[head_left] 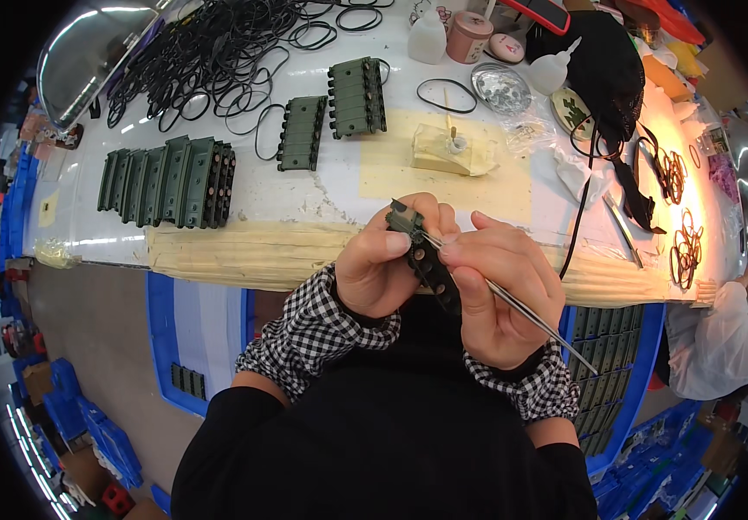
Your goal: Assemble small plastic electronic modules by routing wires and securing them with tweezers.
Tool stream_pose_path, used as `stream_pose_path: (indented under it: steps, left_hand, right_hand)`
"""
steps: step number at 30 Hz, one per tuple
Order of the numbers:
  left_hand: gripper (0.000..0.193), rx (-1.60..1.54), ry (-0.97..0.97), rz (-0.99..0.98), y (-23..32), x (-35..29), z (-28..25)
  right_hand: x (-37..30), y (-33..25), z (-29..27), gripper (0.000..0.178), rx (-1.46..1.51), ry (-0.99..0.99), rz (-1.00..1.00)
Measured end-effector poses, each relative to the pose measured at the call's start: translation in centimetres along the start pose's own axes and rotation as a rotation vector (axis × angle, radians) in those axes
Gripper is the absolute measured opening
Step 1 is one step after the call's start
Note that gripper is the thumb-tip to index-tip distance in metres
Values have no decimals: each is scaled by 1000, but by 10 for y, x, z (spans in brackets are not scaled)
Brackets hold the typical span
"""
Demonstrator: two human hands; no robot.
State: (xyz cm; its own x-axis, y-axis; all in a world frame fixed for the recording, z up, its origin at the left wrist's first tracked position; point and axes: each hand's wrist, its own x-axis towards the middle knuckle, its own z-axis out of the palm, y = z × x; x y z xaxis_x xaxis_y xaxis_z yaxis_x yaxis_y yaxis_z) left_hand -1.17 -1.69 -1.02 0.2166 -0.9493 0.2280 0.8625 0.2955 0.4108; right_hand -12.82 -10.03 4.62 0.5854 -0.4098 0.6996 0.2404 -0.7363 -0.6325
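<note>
My left hand [382,264] grips a dark green ribbed plastic part [424,263] over the table's front edge, holding it tilted with its edge of brown round spots showing. Pinched in my right hand [509,290] is a slim metal tool [534,319], its far end touching or very close to the part's upper end, near my left fingers. The exact contact is hidden by fingers. Similar green parts stand in a row [166,184] at the table's left, and two bundles, a smaller one [302,133] and a larger one [358,97], lie farther back.
Black elastic bands [209,61] pile up at the back left. A tape-covered block [454,149] sits mid-table, with a round dish [500,87] and white squeeze bottle [554,68] behind. Tweezers [623,230] lie right. Blue trays [161,347] stand below the table.
</note>
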Motion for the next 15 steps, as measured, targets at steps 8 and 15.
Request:
stream_pose_path:
  steps: [8, 15]
  left_hand:
    - [28, 17, 11, 2, 1, -1, 0]
    - [27, -8, 0, -2, 0, 0, -1]
  right_hand:
    - [0, 0, 1, 11, -4, 12, -3]
    - [0, 1, 1, 11, -1, 14, -15]
